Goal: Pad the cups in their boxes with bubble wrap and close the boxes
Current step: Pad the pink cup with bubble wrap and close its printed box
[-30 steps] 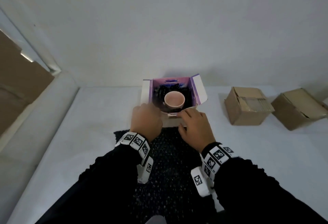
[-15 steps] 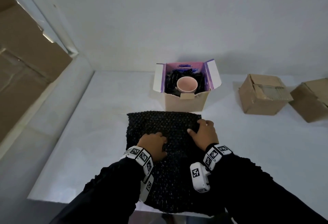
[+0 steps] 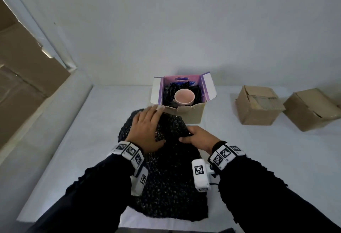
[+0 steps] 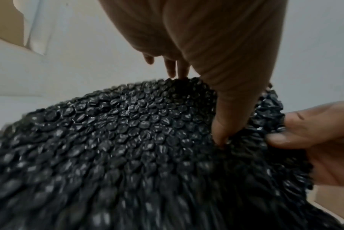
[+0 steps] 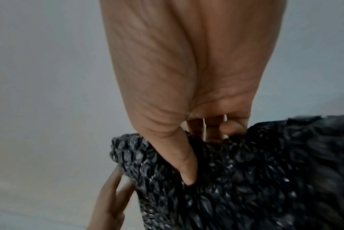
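An open cardboard box (image 3: 191, 113) with purple inner flaps stands at the back of the white table. A pink cup (image 3: 184, 97) sits upright in it, with black wrap packed around it. In front of the box lies a black bubble wrap sheet (image 3: 169, 177), bunched into a hump at its far end. My left hand (image 3: 147, 127) lies over the hump with straight fingers, and its thumb (image 4: 222, 132) presses into the bubble wrap (image 4: 127, 124). My right hand (image 3: 197, 137) pinches the hump's right edge, thumb (image 5: 186, 168) dug into the wrap (image 5: 246, 179).
Two closed brown boxes (image 3: 258, 105) (image 3: 310, 109) stand at the right of the table. Large cardboard sheets (image 3: 22, 77) lean at the far left beyond a white ledge. A white wall stands close behind the open box. The table's near edge (image 3: 73, 212) is below my arms.
One second ago both hands were at the box's front wall. They then drew back flat onto the sheet. Now they have pushed its far end up into a hump near the box.
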A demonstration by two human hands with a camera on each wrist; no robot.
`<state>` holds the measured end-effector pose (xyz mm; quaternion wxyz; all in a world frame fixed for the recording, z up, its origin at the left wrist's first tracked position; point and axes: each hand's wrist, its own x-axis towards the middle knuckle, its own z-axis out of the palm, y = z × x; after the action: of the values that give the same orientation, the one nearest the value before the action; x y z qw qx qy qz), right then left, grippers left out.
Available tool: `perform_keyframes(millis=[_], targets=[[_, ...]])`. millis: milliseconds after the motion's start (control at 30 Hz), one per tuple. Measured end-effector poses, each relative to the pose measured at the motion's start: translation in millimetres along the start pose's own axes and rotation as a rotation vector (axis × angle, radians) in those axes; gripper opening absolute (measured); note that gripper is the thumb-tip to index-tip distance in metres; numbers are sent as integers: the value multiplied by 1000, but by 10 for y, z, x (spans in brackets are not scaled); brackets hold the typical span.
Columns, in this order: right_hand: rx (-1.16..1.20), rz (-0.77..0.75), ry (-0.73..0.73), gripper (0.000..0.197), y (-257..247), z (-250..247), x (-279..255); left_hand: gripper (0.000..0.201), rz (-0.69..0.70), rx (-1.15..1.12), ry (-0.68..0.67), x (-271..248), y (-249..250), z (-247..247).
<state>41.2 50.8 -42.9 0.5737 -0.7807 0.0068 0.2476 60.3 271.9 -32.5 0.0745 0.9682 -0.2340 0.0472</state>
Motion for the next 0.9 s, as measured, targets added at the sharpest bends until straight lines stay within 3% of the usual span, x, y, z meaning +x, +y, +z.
perform_keyframes(millis=[67, 133, 267, 433, 500, 633, 733, 833, 900], targets=[[-57, -69, -16, 24, -196, -119, -61, 116, 11, 10, -37, 100, -33, -174], [-131, -156, 23, 28, -388, -265, -97, 103, 21, 47, -148, 226, -55, -375], [-333, -290, 312, 37, -796, -615, -153, 28, 54, 285, -203, 494, -74, -783], [-428, -355, 591, 23, -1234, -1004, -158, 26, -119, 190, -172, 702, -75, -1158], [-360, -367, 663, 24, -1401, -1126, -160, 17, -134, 170, -81, 800, -91, -1326], [-240, -433, 681, 21, -1715, -1313, -139, 22, -201, -17, 128, 1052, -86, -1673], [-238, -553, 742, 20, -1893, -1391, -78, 26, -202, -94, 385, 1193, 13, -1896], [-232, -667, 840, 34, -2002, -1417, -6, 37, -84, -173, 679, 1282, 101, -2014], [-256, -746, 896, 35, -2029, -1407, 13, 46, 23, -214, 804, 1346, 120, -2000]])
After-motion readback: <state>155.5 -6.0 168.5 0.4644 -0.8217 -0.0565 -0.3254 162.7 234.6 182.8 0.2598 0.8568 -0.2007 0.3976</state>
